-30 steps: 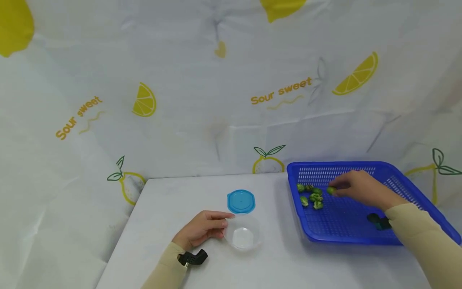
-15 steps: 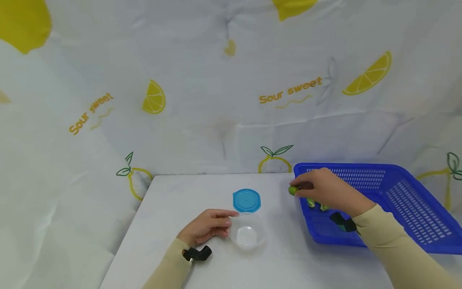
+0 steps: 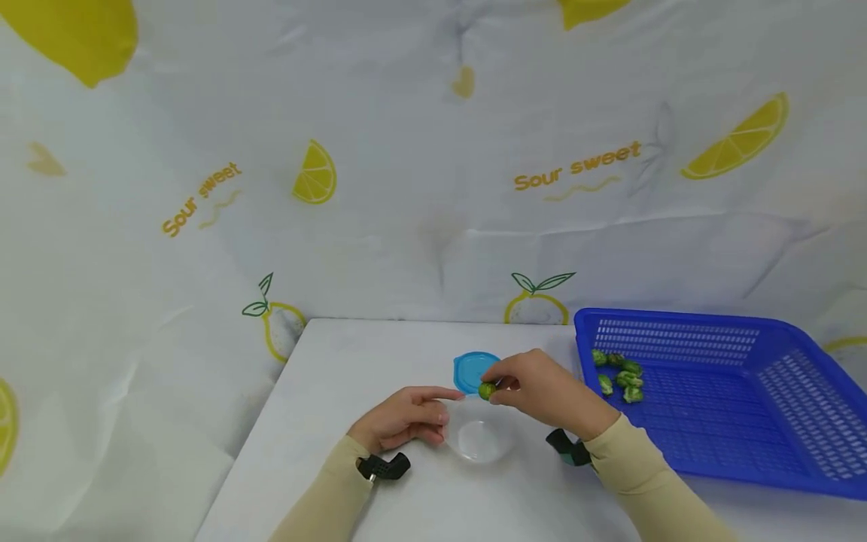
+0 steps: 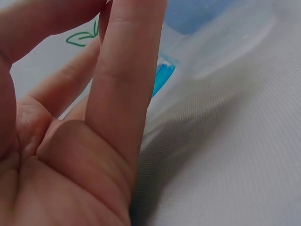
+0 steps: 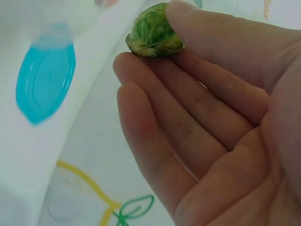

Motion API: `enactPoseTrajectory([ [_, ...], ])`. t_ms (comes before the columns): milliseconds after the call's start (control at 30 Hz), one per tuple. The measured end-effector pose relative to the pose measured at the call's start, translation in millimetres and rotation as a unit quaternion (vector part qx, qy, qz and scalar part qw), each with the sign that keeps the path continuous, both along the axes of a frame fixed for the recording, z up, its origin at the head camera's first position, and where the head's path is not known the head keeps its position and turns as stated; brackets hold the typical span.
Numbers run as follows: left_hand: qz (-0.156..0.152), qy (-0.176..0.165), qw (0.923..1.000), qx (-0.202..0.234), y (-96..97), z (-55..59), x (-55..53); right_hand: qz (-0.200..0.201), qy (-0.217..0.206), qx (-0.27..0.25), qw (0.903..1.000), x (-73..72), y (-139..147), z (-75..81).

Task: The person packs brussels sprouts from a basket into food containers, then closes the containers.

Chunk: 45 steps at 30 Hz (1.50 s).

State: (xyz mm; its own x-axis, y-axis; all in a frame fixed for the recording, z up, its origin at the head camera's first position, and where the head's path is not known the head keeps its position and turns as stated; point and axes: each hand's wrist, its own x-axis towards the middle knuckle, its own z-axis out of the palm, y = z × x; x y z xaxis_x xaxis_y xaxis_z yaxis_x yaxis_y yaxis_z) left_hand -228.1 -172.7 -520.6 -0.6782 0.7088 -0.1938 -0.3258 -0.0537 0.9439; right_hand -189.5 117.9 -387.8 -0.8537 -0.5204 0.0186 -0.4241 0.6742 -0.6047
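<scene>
- A Brussels sprout (image 3: 487, 391) sits pinched between the thumb and fingertips of the right hand (image 3: 552, 391), by the far rim of a see-through bowl (image 3: 478, 440); how high above it, we cannot tell.
- The left hand (image 3: 409, 418) touches the bowl's left side, index finger reaching to the rim — whether it pinches the bowl or only steadies it, we cannot tell.
- The rim is the likeliest trouble spot, in our judgement: a release this far back could drop the sprout outside, onto the blue lid (image 3: 470, 369) lying on the table (image 3: 379, 350) just beyond.
- We see the sprout held near the fingertips; a slight slackening could let so rounded a thing slip early and roll.
- The bowl looks thin and light, and we judge that a knock from the right hand, or a tug from the left, could slide or tip it.
- More sprouts (image 3: 623, 379) cluster at the left end of a blue basket (image 3: 704, 429), right of the bowl; a hasty reach there could catch the basket's wall, we think.
- The white tabletop shows us a fine ribbed texture in the left-wrist view; how well it grips the bowl, we cannot say.
- Behind the table and to its left, a creased white sheet (image 3: 393, 248) carries printed lemons, yellow slices and the words "Sour sweet" — it hides the room beyond from us.
</scene>
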Motion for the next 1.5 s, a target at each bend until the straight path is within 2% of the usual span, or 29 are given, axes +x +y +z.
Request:
enactPoseTrajectory([
  [300,-0.003,0.001,0.9999,0.01,1.0,0.6,-1.5,0.003,-0.019,-0.03,0.9994,15.0,-20,-25.4],
  [700,-0.015,0.014,0.9996,0.018,1.9,2.7,-2.4,0.009,-0.024,-0.019,0.9995,20.1,-31,-39.0],
  [867,-0.019,0.009,0.9996,0.022,0.3,0.8,-3.2,0.016,-0.028,-0.005,0.9995,19.5,-36,-45.1],
  [1133,-0.01,0.004,0.9999,0.006,-0.2,-1.8,-3.7,0.024,-0.027,0.001,0.9994,20.9,-41,-46.7],
  [1333,-0.013,0.0,0.9998,0.012,0.3,-2.4,-4.4,0.018,-0.03,0.008,0.9994,22.4,-42,-45.8],
  [1500,-0.016,-0.002,0.9998,0.014,0.7,-0.2,-4.3,0.029,-0.021,0.006,0.9993,22.4,-44,-47.5],
])
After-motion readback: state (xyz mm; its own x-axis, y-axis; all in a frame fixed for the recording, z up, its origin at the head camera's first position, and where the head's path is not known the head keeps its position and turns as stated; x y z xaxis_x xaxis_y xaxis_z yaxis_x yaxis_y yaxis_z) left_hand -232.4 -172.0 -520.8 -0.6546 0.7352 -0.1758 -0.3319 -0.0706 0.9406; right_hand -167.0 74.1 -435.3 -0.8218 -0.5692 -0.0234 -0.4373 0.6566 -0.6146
